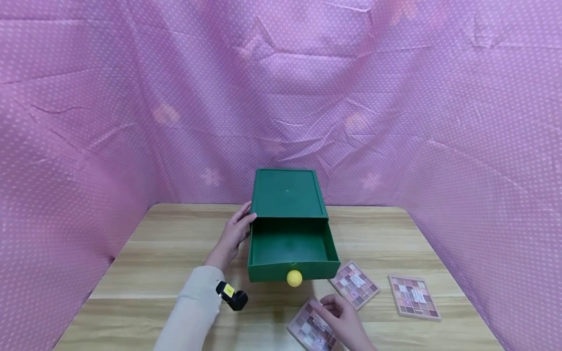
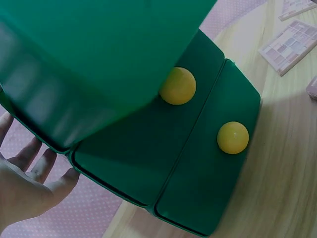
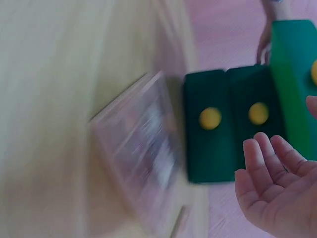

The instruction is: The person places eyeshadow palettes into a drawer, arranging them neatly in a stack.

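A green drawer cabinet (image 1: 287, 192) stands on the table with its top drawer (image 1: 290, 243) pulled out and bare inside. Yellow round knobs sit on the fronts, including the lower drawers (image 2: 198, 163). My left hand (image 1: 234, 234) rests its fingertips against the cabinet's left side near the top, fingers spread. At the front, my right hand (image 1: 340, 319) is over a pink eyeshadow palette (image 1: 309, 329) with a grid of pink and brown squares. In the right wrist view its palm faces up with loosely bent fingers, holding nothing, and the nearest palette (image 3: 138, 153) is blurred.
A second palette (image 1: 355, 287) lies close to the drawer's right front corner, and a third (image 1: 413, 297) lies farther right. All rest on the wooden table (image 1: 175, 234). Pink dotted cloth (image 1: 281, 97) hangs behind and on both sides.
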The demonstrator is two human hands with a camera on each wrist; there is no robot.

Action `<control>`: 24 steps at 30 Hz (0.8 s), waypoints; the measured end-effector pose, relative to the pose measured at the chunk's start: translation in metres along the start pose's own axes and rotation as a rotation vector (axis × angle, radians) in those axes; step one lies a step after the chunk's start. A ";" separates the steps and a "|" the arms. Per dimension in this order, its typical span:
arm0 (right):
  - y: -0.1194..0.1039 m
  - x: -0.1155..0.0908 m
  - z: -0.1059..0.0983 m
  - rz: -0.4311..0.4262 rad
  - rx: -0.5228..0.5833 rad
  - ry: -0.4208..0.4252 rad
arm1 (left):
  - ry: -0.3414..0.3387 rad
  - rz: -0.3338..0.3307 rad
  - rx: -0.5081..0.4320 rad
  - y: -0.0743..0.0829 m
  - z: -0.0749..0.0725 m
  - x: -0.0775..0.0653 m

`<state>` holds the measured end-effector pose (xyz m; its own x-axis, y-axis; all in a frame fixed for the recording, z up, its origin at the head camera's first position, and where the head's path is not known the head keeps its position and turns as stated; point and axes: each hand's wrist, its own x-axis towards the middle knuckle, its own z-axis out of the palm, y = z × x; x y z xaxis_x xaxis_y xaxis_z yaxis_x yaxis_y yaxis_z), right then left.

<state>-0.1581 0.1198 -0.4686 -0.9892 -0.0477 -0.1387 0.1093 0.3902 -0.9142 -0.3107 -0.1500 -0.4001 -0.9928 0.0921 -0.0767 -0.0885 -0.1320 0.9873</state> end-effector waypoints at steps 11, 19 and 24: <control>0.052 -0.009 -0.005 -0.068 -0.535 0.058 | -0.066 0.027 -0.022 -0.003 -0.010 -0.002; 0.093 -0.017 0.025 -0.311 -0.778 0.354 | -0.087 0.026 -0.036 -0.007 -0.015 -0.003; 0.113 -0.016 0.038 -0.438 -0.852 0.533 | -0.098 0.026 -0.035 -0.006 -0.017 -0.003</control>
<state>-0.1264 0.1300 -0.5842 -0.8633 -0.0139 0.5045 -0.1628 0.9539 -0.2523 -0.3082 -0.1662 -0.4085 -0.9823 0.1838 -0.0359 -0.0677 -0.1699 0.9831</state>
